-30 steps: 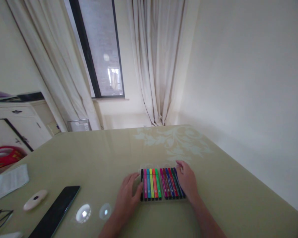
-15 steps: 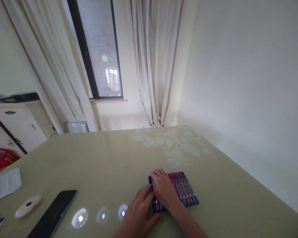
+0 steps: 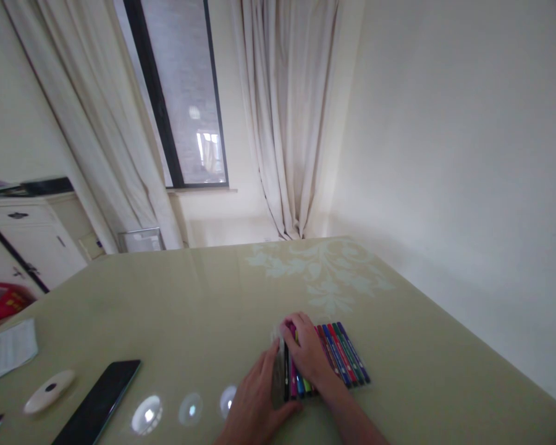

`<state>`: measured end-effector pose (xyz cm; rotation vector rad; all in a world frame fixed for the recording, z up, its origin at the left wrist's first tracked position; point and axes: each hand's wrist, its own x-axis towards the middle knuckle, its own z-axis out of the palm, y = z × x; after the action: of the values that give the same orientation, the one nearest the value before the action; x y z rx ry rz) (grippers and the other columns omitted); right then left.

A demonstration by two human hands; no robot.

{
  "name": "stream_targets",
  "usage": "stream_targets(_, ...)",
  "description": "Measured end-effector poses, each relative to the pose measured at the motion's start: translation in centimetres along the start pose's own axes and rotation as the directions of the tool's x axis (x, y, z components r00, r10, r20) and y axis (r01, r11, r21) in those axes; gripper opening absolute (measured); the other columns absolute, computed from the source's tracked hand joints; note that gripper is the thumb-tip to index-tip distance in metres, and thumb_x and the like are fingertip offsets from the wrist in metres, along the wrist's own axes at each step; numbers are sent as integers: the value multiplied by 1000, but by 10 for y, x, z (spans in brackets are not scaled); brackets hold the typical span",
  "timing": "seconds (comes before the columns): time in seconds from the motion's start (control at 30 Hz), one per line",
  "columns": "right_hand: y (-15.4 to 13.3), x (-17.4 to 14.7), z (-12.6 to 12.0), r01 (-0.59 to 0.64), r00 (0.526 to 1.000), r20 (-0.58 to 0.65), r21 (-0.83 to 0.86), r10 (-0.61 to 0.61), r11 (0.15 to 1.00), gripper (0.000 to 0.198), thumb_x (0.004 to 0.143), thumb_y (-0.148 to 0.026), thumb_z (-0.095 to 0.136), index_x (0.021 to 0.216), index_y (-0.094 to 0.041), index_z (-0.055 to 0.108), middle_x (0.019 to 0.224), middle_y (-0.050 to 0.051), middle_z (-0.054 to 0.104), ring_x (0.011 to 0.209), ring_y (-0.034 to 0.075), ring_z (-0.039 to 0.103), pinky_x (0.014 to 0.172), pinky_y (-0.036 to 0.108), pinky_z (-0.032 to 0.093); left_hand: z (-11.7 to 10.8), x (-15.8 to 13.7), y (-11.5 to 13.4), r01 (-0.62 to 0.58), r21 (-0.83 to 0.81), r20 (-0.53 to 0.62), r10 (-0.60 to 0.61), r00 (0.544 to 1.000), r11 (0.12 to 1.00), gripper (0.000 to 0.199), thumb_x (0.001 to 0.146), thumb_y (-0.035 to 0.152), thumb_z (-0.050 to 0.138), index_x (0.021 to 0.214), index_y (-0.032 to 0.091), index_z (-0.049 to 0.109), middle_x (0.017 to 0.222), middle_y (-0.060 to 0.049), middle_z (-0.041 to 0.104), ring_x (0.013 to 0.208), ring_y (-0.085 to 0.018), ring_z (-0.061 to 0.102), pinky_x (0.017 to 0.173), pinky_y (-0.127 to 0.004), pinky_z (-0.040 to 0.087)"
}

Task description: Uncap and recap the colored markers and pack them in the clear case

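Observation:
A row of colourful felt-tip pens [image 3: 345, 355] lies side by side on the table in a thin clear case [image 3: 278, 378]. My left hand [image 3: 256, 398] grips the left edge of this case, its fingers along the side and its thumb at the near end. Over the left part of the row is my right hand [image 3: 309, 353], fingers curled down on the upper ends of several pens. A black pen [image 3: 286, 374] stands leftmost, with a bare strip of case between it and my left hand. My right hand and wrist hide the middle of the row.
A black phone [image 3: 97, 402], a white oval object [image 3: 49, 391] and a folded whitish cloth or paper [image 3: 8, 351] lie on the left of the table [image 3: 176, 309]. The wall [image 3: 467, 185] runs along the right edge. Curtains and a window are beyond the far edge.
The pens under my right hand have shifted right, away from my left hand, baring a strip of the case. More pens on the left side now show. My left fingers have straightened along the edge.

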<state>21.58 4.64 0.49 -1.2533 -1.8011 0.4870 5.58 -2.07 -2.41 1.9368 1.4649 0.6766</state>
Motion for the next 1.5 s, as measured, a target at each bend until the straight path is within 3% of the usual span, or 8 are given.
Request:
stream_targets(0.2, -2, -5, -4, -86, 996, 20, 142, 84, 986, 37, 103, -50, 46, 83, -22, 58, 68, -3, 59, 64, 16, 57, 63, 26, 42, 5, 1, -11, -27, -30, -37, 26, 999, 999, 106, 69, 39, 82, 161, 24, 32, 160, -12, 45, 144, -36, 47, 119, -45, 41)
stream_targets(0.4, 0, -4, -13, -152, 948, -241, 227, 207, 962, 47, 101, -60, 45, 73, -23, 49, 62, -4, 50, 59, 15, 49, 55, 25, 40, 8, 0, -14, -141, 82, -64, 146, 987, 987, 103, 77, 49, 78, 162, 21, 28, 158, -16, 46, 144, -37, 45, 118, -50, 40)
stream_targets(0.6, -20, -18, 5, -162, 986, 28, 329, 162, 930, 42, 102, -60, 43, 85, -24, 58, 69, -1, 63, 60, 17, 60, 55, 26, 48, 15, 6, -24, -218, 316, -231, 298, 926, 923, 56, 102, 34, 44, 158, 24, 40, 139, -15, 64, 122, -29, 63, 106, -41, 49)
stream_targets(0.73, -21, -16, 5, -118, 993, 53, 340, 106, 933, 41, 103, -57, 43, 93, -24, 65, 81, 3, 71, 73, 19, 69, 67, 28, 54, 10, 10, -38, -128, 423, -270, 259, 927, 897, 54, 104, 21, 30, 158, 22, 37, 119, -13, 71, 102, -23, 70, 91, -32, 55)
stream_targets(0.93, 16, -6, -10, -80, 987, -130, 87, 91, 993, 34, 105, -43, 43, 102, -23, 70, 98, 8, 75, 94, 25, 70, 86, 36, 53, -31, 12, -56, 190, 528, -376, 27, 926, 828, 64, 96, 3, 21, 155, 17, 42, 127, -17, 65, 108, -26, 67, 88, -36, 55)
stream_targets(1.13, 22, -9, -3, 62, 998, 36, -277, -54, 959, 25, 102, -24, 47, 95, -24, 71, 96, 6, 72, 94, 26, 63, 88, 37, 45, -47, 7, -57, 336, 626, -448, -29, 894, 703, 64, 86, -5, 31, 142, 13, 56, 123, -17, 64, 108, -27, 62, 92, -38, 53)
stream_targets(1.37, 12, -7, -5, -12, 994, 88, -491, 63, 871, 25, 104, -23, 47, 98, -23, 71, 104, 6, 70, 102, 26, 58, 90, 37, 38, -49, 8, -42, 333, 704, -449, 29, 893, 627, 47, 95, 3, 39, 134, 13, 64, 121, -14, 67, 108, -26, 61, 94, -40, 51)
stream_targets(1.5, 10, -8, -5, -20, 991, 102, -506, 83, 862, 26, 105, -24, 45, 97, -24, 70, 104, 5, 70, 104, 25, 58, 90, 37, 36, -32, 7, -25, -42, 686, -298, 333, 895, 727, 38, 102, 30, 46, 135, 21, 63, 130, -11, 67, 120, -26, 60, 101, -42, 50)
